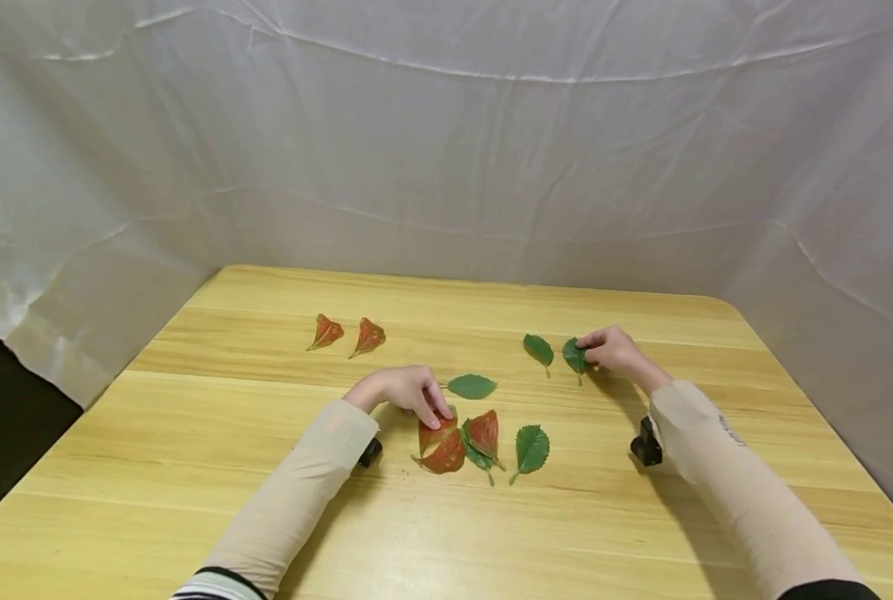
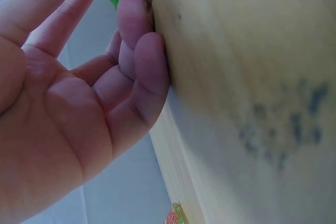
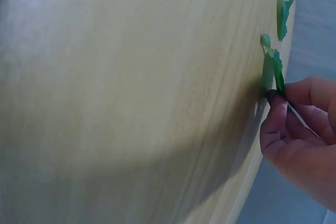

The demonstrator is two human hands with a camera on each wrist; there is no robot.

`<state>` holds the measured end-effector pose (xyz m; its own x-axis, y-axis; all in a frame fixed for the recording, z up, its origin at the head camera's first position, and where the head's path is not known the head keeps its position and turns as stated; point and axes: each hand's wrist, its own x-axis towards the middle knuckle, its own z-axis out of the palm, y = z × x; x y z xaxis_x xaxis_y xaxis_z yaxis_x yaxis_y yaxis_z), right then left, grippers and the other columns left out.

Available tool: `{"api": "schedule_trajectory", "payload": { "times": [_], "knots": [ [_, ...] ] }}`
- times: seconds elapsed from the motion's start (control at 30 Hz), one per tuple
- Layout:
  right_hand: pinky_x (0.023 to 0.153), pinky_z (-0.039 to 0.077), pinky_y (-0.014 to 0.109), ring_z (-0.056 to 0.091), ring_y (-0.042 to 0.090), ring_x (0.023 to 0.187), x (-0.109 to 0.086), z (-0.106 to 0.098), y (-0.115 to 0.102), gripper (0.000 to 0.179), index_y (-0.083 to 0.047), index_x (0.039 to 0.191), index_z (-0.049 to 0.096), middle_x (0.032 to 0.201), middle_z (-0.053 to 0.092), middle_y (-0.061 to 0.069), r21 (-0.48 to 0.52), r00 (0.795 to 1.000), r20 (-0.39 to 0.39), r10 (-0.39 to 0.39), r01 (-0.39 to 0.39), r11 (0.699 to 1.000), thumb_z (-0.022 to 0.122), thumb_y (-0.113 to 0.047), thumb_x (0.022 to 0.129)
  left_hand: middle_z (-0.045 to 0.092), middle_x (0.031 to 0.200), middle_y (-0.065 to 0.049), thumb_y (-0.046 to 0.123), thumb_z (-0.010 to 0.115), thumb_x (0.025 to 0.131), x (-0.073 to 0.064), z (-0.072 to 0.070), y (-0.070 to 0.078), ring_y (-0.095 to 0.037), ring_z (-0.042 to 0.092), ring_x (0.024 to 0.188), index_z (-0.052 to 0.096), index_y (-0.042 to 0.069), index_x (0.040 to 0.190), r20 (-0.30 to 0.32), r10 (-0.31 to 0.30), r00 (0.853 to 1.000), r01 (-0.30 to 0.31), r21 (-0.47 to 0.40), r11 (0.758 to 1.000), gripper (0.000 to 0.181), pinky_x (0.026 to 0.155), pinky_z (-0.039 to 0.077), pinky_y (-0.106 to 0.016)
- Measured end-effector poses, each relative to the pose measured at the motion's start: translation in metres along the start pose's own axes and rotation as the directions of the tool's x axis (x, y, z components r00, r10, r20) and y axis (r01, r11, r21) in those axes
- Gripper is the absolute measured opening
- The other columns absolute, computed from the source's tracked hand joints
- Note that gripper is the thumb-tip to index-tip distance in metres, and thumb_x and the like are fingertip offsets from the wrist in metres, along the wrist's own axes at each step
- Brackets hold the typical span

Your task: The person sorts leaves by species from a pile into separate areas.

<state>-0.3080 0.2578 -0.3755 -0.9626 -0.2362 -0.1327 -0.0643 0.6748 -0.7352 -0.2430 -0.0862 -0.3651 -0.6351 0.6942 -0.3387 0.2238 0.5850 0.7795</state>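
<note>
My left hand [image 1: 408, 392] is at the middle pile, its thumb and forefinger pinching a red leaf [image 1: 433, 437]. In the left wrist view its other fingers [image 2: 149, 72] curl against the tabletop, and the pinch lies beyond the top edge. Just below is another red leaf [image 1: 446, 456]. A third red leaf [image 1: 484, 433] partly covers a green leaf [image 1: 476, 456]. Farther right, my right hand [image 1: 614, 350] pinches the edge of a toothed green leaf [image 1: 574, 356] on the table; the right wrist view shows thumb and finger meeting on that leaf [image 3: 278, 72].
Two red leaves, a left one [image 1: 327, 332] and a right one [image 1: 368, 336], lie at the back left. Single green leaves lie behind the pile [image 1: 472, 386], right of it [image 1: 532, 448] and beside my right hand [image 1: 539, 349]. A pale curtain [image 1: 446, 167] surrounds the wooden table [image 1: 191, 467].
</note>
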Motion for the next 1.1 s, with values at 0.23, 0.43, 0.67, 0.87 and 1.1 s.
{"api": "schedule_trajectory", "payload": {
  "times": [0.23, 0.43, 0.67, 0.87, 1.1],
  "knots": [
    [0.057, 0.046, 0.028, 0.054, 0.019, 0.071, -0.003, -0.001, 0.0, 0.034, 0.015, 0.114, 0.05, 0.11, 0.052, 0.031, -0.011, 1.0, -0.014, 0.017, -0.017, 1.0, 0.051, 0.003, 0.083, 0.067, 0.086, -0.007, 0.0, 0.068, 0.076, 0.0, 0.0, 0.001, -0.004, 0.033, 0.045, 0.067, -0.003, 0.098, -0.002, -0.003, 1.0, 0.003, 0.006, 1.0, 0.023, 0.043, 0.029, -0.018],
    [0.079, 0.044, 0.042, 0.051, 0.04, 0.097, -0.009, -0.001, -0.002, 0.033, 0.012, 0.111, 0.055, 0.111, 0.052, 0.031, -0.106, 0.997, -0.072, 0.008, -0.016, 0.994, 0.056, -0.008, 0.084, 0.067, 0.089, -0.006, 0.0, 0.068, 0.076, 0.0, 0.0, 0.0, -0.005, 0.032, 0.045, 0.068, -0.003, 0.098, 0.002, -0.008, 1.0, 0.008, 0.001, 1.0, 0.022, 0.043, 0.029, -0.018],
    [0.077, 0.044, 0.041, 0.053, 0.035, 0.093, -0.02, 0.004, -0.013, 0.033, 0.01, 0.11, 0.057, 0.104, 0.057, 0.026, -0.124, 0.99, -0.129, -0.048, 0.032, 0.992, 0.059, -0.01, 0.084, 0.067, 0.089, -0.006, 0.0, 0.068, 0.076, 0.0, -0.001, 0.001, -0.005, 0.033, 0.045, 0.068, -0.003, 0.098, 0.003, -0.014, 1.0, 0.014, 0.003, 1.0, 0.022, 0.043, 0.029, -0.019],
    [0.074, 0.045, 0.037, 0.053, 0.03, 0.09, -0.031, 0.012, -0.026, 0.031, 0.008, 0.11, 0.058, 0.101, 0.059, 0.021, -0.082, 0.991, -0.095, -0.092, 0.085, 0.993, 0.06, -0.009, 0.084, 0.067, 0.087, -0.005, 0.0, 0.068, 0.076, 0.0, -0.001, 0.002, -0.005, 0.032, 0.045, 0.068, -0.002, 0.098, -0.001, -0.014, 1.0, 0.014, 0.007, 1.0, 0.022, 0.043, 0.029, -0.019],
    [0.067, 0.046, 0.032, 0.055, 0.023, 0.077, -0.05, 0.025, -0.035, 0.03, 0.011, 0.108, 0.058, 0.087, 0.06, 0.013, 0.02, 0.99, -0.018, -0.143, 0.143, 0.99, 0.06, -0.004, 0.082, 0.067, 0.088, -0.005, 0.0, 0.068, 0.076, 0.0, -0.001, 0.002, -0.005, 0.031, 0.044, 0.068, -0.002, 0.098, 0.001, -0.014, 1.0, 0.014, 0.009, 1.0, 0.022, 0.043, 0.029, -0.019]
  ]
}}
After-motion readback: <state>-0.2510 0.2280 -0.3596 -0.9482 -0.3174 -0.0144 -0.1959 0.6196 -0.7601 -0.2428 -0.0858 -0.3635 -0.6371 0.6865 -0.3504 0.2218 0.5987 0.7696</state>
